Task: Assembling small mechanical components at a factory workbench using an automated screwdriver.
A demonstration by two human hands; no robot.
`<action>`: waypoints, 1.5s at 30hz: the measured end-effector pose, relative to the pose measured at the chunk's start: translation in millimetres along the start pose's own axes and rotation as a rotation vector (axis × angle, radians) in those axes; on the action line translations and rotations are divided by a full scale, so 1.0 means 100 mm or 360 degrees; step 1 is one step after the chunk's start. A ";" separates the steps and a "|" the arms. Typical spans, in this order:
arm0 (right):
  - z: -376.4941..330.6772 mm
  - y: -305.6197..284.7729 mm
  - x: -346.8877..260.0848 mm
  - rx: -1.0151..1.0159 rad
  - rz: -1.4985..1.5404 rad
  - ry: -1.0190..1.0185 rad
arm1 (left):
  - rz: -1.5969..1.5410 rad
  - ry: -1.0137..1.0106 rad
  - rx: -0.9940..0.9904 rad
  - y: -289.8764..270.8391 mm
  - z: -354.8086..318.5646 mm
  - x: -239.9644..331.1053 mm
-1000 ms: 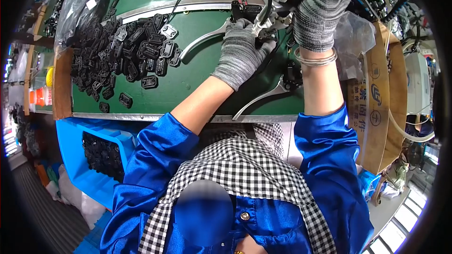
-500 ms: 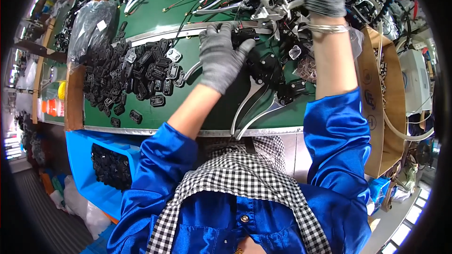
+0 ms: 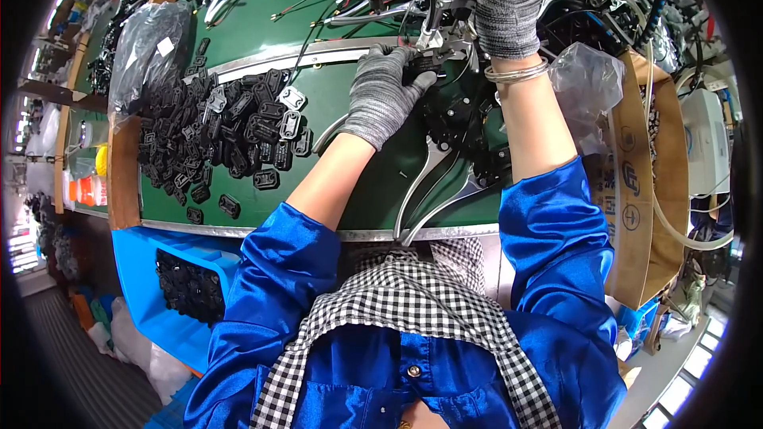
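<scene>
Green-topped table (image 3: pixel 262 48) with a wooden left edge and metal front rim fills the upper view; far left, orange bottles (image 3: pixel 87 189) on a side shelf; below the table's left front, a blue bin (image 3: pixel 187 286) holding black parts; on the table's left, a clear plastic bag (image 3: pixel 147 48) of black parts, and just right of it a spread pile of small black plastic housings (image 3: pixel 214 139), a few with silver faces; left hand (image 3: pixel 381 95) in a grey knit glove, near table centre, fingers closed round a small black part (image 3: pixel 421 63) at the curved metal rail (image 3: pixel 318 52); in front of it two silver levers (image 3: pixel 433 191) lie on the green top, pointing to the front rim, near more black parts; right hand (image 3: pixel 509 0), grey-gloved too, raised just right of the left hand at the top of the view, fist closed on something among hoses and cables, what exactly I cannot tell; bangles on that wrist; right of it a crumpled clear bag (image 3: pixel 588 83), then a cardboard box (image 3: pixel 636 191) at the table's right end; blue sleeves and a checked apron at the lower edge.
</scene>
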State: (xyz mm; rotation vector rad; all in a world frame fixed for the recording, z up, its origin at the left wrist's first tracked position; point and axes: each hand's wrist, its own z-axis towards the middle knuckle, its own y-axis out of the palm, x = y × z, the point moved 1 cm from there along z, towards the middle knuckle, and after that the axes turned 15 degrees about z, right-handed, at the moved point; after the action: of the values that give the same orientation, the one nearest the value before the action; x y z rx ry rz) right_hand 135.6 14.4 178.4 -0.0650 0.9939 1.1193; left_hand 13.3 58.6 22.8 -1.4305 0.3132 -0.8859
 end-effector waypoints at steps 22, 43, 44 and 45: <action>0.21 -0.20 0.00 -0.0090 -0.0026 0.0032 | -0.0214 -0.0047 0.0024 0.13 -0.02 -0.03; -0.20 0.00 0.31 -0.0113 -0.0006 0.0098 | -0.0078 0.0075 0.0084 0.21 0.01 -0.07; -0.19 0.01 0.34 -0.0111 -0.0005 0.0104 | -0.0127 0.0076 0.0109 0.23 0.01 -0.08; -0.23 0.02 0.33 -0.0109 -0.0005 0.0110 | -0.0175 0.0076 0.0134 0.24 0.02 -0.10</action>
State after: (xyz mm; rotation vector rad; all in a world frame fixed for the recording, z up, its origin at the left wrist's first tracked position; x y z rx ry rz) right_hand 122.5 27.9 142.8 -0.1614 1.0164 1.1547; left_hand 16.5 64.0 -2.7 -1.3602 0.2320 -1.0123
